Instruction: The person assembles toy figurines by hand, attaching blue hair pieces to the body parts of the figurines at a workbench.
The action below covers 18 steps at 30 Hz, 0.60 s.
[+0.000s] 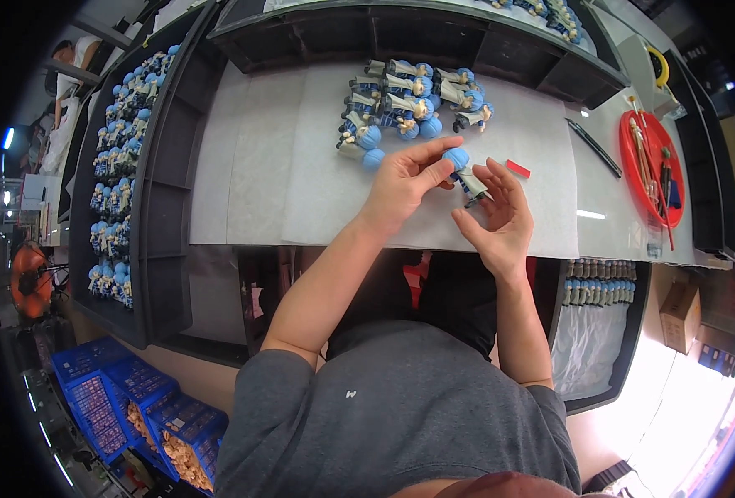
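Observation:
A small figurine (465, 173) with a round blue head and a grey-white body is held between both hands above the white table mat (318, 191). My left hand (405, 178) pinches the blue head with thumb and fingers. My right hand (498, 217) supports the body from below and the right. Just beyond the hands, several finished figurines (409, 104) of the same kind lie in rows on the mat. A small red piece (518, 168) lies on the mat right of the hands.
A dark tray (147, 241) at the left holds several more blue-headed figurines (118, 166). A red round dish (654, 166) with tools sits at the right, a black pen (593, 147) beside it. Dark shelving (417, 37) lines the back. Blue crates (135, 402) stand on the floor.

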Motion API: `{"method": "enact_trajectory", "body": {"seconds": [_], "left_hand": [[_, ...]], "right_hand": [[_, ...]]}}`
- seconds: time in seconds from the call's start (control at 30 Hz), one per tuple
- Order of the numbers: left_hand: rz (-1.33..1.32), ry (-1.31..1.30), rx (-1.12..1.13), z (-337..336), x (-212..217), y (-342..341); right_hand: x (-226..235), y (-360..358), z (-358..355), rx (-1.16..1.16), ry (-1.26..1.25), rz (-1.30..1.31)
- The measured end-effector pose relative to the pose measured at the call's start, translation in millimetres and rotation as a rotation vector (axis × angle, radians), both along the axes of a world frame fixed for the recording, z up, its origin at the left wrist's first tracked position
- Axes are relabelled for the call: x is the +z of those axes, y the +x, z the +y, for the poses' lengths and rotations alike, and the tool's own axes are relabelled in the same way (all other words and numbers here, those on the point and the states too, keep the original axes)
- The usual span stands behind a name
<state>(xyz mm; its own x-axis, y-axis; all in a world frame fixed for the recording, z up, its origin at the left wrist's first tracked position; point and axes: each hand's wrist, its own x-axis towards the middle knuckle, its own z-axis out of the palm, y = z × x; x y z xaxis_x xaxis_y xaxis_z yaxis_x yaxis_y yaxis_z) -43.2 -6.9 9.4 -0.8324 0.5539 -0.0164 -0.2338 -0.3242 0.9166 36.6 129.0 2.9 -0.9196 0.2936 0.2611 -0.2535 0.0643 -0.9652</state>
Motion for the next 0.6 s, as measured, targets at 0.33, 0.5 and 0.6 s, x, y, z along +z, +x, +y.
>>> {"method": "enact_trajectory", "body": {"seconds": [0.33, 0.5, 0.6], "left_hand": [[0.011, 0.116, -0.07, 3.2, 3.5, 1.2], [-0.008, 0.147, -0.081, 2.1, 3.0, 1.2], [-0.048, 0.192, -0.106, 1.0, 3.3, -0.1]], "right_hand": [[3.2, -0.1, -0.4, -0.001, -0.173, -0.113], [0.4, -0.4, -0.5, -0.007, -0.154, -0.106], [-0.2, -0.2, 0.1, -0.019, -0.152, -0.104]]}}
